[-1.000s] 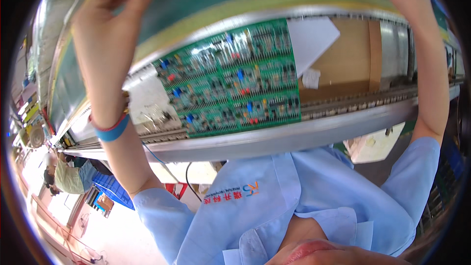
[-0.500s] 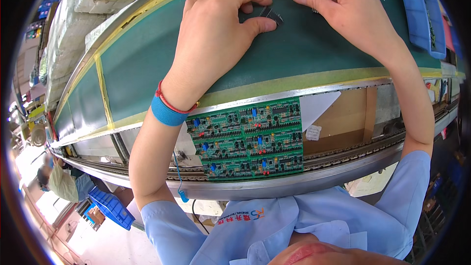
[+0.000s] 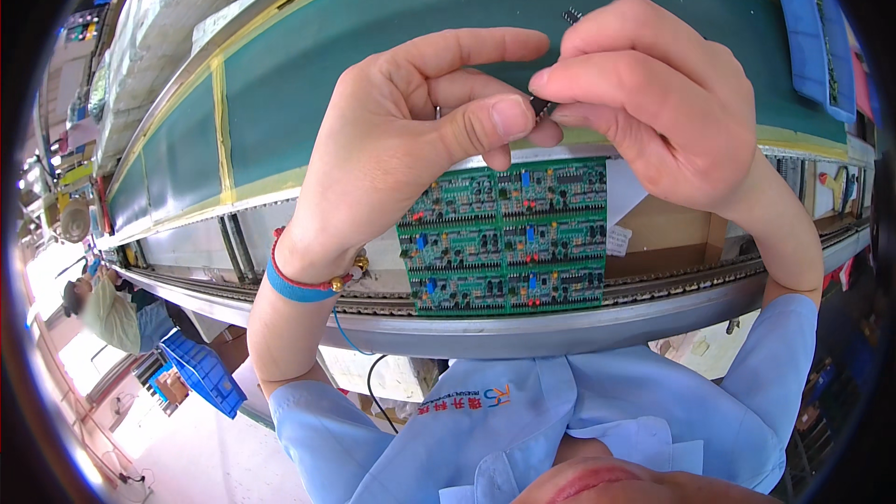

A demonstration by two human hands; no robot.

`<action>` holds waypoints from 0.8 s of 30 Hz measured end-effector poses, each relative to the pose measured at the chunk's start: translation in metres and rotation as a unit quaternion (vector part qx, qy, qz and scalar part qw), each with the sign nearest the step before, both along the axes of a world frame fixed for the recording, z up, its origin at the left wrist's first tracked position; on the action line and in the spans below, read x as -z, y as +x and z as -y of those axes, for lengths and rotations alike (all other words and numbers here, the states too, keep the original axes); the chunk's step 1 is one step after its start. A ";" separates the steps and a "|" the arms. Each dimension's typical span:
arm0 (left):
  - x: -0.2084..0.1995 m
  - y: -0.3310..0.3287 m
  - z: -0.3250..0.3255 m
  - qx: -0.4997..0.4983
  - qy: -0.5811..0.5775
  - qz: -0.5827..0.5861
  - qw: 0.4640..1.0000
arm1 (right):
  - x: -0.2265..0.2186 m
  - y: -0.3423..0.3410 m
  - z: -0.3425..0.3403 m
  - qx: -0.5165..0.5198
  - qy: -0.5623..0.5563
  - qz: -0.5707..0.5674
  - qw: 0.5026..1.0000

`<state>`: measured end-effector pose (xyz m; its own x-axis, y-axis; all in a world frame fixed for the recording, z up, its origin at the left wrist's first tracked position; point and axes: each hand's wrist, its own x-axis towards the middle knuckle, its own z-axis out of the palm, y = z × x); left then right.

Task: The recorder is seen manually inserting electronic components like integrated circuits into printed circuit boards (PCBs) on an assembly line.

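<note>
A small black multi-legged chip [image 3: 541, 107] is held up between my two hands, over the near part of the green mat [image 3: 308, 103]. My left hand [image 3: 420, 121] has its thumb against one end of the chip, its index finger stretched out above. My right hand [image 3: 667, 98] pinches the other end between thumb and index finger. Fingers cover much of the chip. Just beyond my right knuckles, another black chip [image 3: 571, 16] shows on the mat, partly hidden. Below my hands sits a green circuit board panel [image 3: 504, 243] filled with components.
A blue bin [image 3: 807, 33] stands at the far right. The panel rests along the metal rail [image 3: 653, 294] nearest me, beside an open cardboard box [image 3: 667, 233]. White foam blocks [image 3: 159, 28] line the far left. Another person [image 3: 121, 313] is off to the left.
Both hands have come nearer to me and together from over the mat. A chip is now between them, lifted off the mat. The board panel appears slightly farther right and up in view.
</note>
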<state>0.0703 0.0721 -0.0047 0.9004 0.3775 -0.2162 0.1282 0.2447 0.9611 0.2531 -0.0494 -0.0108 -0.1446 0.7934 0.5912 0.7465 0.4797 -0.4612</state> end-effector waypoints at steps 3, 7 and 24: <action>-0.003 -0.009 0.006 0.002 0.016 -0.018 1.000 | -0.003 -0.006 -0.003 -0.039 -0.085 -0.086 0.992; -0.001 -0.015 0.009 -0.037 0.047 -0.046 0.997 | -0.004 -0.013 0.006 0.043 -0.368 -0.271 0.888; 0.013 0.015 0.001 0.066 0.378 -0.215 0.898 | -0.030 -0.005 -0.036 0.105 -0.602 -0.141 0.778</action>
<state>0.0852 0.0708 -0.0180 0.8432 0.4588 -0.2803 0.5064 -0.5023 0.7009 0.2485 -0.0137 0.0187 0.0637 0.7853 -0.6158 0.5371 -0.5471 -0.6420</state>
